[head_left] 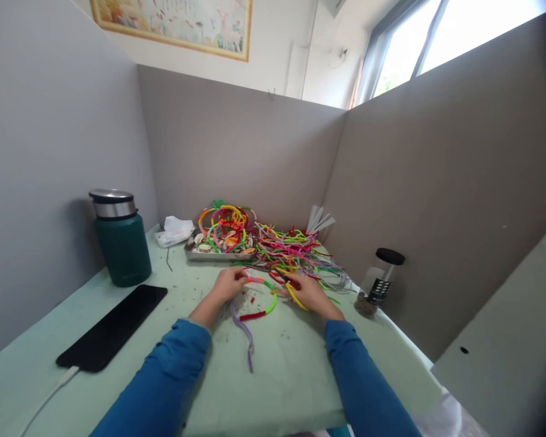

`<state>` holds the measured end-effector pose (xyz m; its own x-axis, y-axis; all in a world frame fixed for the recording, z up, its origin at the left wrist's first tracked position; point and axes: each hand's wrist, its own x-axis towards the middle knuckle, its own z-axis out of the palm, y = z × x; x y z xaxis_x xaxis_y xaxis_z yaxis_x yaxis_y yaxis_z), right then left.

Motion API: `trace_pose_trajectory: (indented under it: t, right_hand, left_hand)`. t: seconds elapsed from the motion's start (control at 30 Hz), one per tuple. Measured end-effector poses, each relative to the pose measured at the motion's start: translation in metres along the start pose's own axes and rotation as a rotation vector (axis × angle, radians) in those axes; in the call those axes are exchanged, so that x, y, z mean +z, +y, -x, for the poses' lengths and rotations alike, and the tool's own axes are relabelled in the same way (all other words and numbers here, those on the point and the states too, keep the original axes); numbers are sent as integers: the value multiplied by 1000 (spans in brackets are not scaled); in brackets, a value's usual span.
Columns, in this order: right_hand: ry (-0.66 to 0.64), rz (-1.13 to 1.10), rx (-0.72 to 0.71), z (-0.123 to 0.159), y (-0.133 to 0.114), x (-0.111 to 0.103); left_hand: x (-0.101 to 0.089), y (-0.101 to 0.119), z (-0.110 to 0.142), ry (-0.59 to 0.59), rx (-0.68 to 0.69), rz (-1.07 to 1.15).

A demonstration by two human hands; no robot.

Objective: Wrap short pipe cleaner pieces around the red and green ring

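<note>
A ring of fuzzy pipe cleaners [272, 303], in red, lime, green and orange sections, lies between my hands, its left side open. My left hand [227, 285] pinches its upper left end. From there a purple pipe cleaner [242, 328] trails toward me over the table. My right hand [310, 294] is closed at the ring's right side around a curved yellow piece [295, 297]. Red and dark parts show beside the fingers; whether all this is one tool I cannot tell. Small red scraps [252, 300] lie inside the ring.
Behind my hands, a metal tray [218, 257] holds shells and finished-looking colourful rings [227, 227]. A heap of pipe cleaners [291, 246] lies beside it. At left stand a green bottle [122, 249] and a phone [113, 328]; at right, a black-lidded jar [377, 285]. Grey partitions surround the table.
</note>
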<state>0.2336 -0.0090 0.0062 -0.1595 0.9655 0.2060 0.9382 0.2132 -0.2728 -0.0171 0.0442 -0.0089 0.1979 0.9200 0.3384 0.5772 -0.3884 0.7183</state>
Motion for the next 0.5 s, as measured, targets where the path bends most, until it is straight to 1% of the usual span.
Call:
trace_pose_trajectory:
  t: [0.07, 0.1, 0.13, 0.2, 0.23, 0.27, 0.3, 0.37, 0.4, 0.43, 0.5]
  right_hand:
    - [20, 89, 160, -1, 18, -5]
    - [10, 137, 250, -1, 25, -7]
    - [10, 178, 309, -2, 31, -8]
    - [45, 260, 368, -4, 33, -9]
    - [104, 299, 381, -6, 31, -9]
    - [166, 318, 343, -9, 26, -8]
    - [199, 315, 283, -12, 20, -5]
    - [123, 284, 73, -23, 6, 0]
    - [83, 291, -5, -29, 1, 3]
    - [32, 317, -31, -36, -4, 5]
    - [-21, 381, -57, -47, -10, 9]
  left_hand:
    - [0, -1, -1, 7, -17, 6]
    - [0, -2, -1, 6, -22, 10]
    - [0, -2, -1, 3, -25, 14]
    - [1, -3, -1, -9, -24, 11]
    - [1, -3, -1, -12, -22, 5]
    - [1, -3, -1, -16, -20, -2]
    - [1, -3, -1, -18, -19, -8]
    - [0, -2, 0, -24, -20, -14]
    - [0, -2, 0, -25, -21, -15]
    - [-1, -1, 0, -28, -20, -17]
    - [-1, 0, 1, -32, -17, -19]
